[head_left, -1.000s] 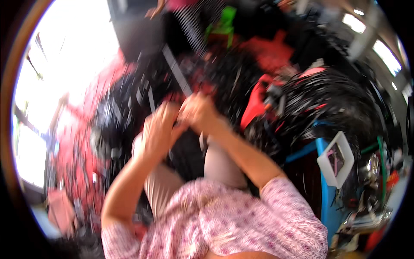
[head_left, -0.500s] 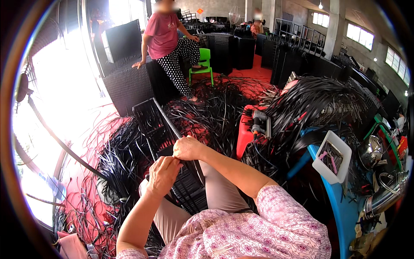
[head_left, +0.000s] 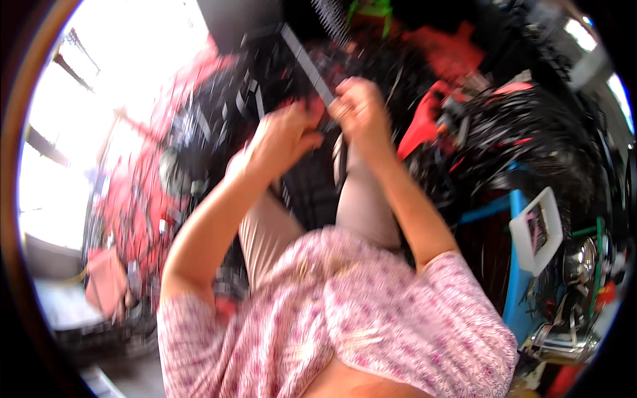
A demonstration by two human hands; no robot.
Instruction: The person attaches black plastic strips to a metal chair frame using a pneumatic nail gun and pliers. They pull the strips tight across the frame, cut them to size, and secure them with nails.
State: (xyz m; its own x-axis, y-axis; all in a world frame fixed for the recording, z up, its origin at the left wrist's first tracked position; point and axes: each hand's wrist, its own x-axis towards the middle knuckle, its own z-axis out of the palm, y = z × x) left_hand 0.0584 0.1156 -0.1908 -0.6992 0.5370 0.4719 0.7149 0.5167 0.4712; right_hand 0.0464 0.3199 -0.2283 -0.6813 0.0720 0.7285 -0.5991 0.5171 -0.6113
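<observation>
Motion blurs the view. A black woven-strip frame stands between my knees, its pale-glinting top bar running up and away. My right hand is at the near end of that bar, fingers curled together; whether they pinch a strip or the bar cannot be made out. To its left, apart from it, my left hand hangs over the frame's left side. Its thumb points toward the right hand, and its fingers are smeared. The frame's lower part is dark and partly hidden by my hands and legs.
Loose black strips cover the red floor around me. At right are a red stool with a tool on it, a heap of black strips, and a blue table with a white bin. A green chair stands far ahead.
My hands, close together at the bar before, have moved apart, the right one to the right. The view has tilted down, so the person in polka-dot trousers is mostly out of view.
</observation>
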